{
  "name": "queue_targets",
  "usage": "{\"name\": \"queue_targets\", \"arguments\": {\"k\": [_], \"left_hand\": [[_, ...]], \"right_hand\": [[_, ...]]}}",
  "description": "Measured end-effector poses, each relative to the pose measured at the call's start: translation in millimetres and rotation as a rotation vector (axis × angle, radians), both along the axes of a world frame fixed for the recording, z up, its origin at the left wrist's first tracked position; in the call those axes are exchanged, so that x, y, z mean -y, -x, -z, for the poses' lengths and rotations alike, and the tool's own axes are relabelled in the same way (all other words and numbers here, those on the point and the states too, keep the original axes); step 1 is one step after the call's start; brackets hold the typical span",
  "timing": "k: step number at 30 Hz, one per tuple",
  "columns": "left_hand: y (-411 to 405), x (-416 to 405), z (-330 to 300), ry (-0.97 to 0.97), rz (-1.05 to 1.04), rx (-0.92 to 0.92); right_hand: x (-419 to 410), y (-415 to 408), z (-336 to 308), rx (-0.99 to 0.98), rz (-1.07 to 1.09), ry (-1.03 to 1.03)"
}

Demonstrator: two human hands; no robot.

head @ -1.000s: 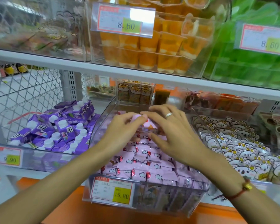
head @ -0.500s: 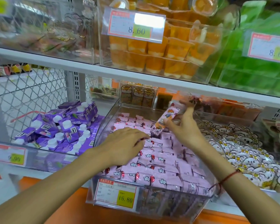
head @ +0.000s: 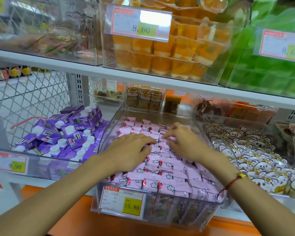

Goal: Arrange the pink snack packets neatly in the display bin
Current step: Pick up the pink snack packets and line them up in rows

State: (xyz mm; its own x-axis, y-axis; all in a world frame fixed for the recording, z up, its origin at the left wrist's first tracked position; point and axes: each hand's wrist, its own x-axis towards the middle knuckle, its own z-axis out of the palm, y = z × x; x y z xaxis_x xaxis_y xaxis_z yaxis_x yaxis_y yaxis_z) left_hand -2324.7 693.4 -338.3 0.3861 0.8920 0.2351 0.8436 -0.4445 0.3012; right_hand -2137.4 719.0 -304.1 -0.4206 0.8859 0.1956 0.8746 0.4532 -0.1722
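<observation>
filling clear bin (head: 107, 133): pink packets (head: 162, 178), hands atop.

Premises: a retail shop, snack and drinks aisle. White metal shelf (head: 143, 79) in tiers carries clear acrylic display bins (head: 109, 133) of packaged goods. Printed price tags (head: 138, 23) are clipped to the bin fronts (8.60, 15.80 and 9.90 legible). Stock is held in bulk: purple drink cartons (head: 66, 132), orange jelly cups (head: 160, 53), pink snack packets (head: 163, 174).
</observation>
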Motion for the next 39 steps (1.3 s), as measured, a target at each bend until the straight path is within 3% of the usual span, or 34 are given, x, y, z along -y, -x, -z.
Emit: {"name": "queue_targets", "arguments": {"k": [10,14,17,22,30,36,39], "left_hand": [[-5,-7,-8,-0.043,0.024,-0.003],[-17,-17,-16,-0.047,0.07,-0.115],[-20,-21,-12,0.064,0.094,-0.229],[-17,-22,-7,0.061,0.1,-0.189],[-14,-19,0,-0.023,0.05,-0.134],[-15,-21,-1,0.043,0.041,-0.165],[-15,-22,-1,0.054,0.039,-0.179]], "right_hand": [[-5,-6,-13,0.128,-0.058,0.276],[-22,-10,-27,-0.061,0.046,0.114],[-34,-6,-23,0.019,0.054,0.074],[-49,3,-9,0.157,0.077,0.147],[-53,5,-10,-0.012,0.074,0.195],[-42,5,-10,-0.131,0.017,0.045],[-34,3,-12,-0.321,0.024,-0.004]]}}
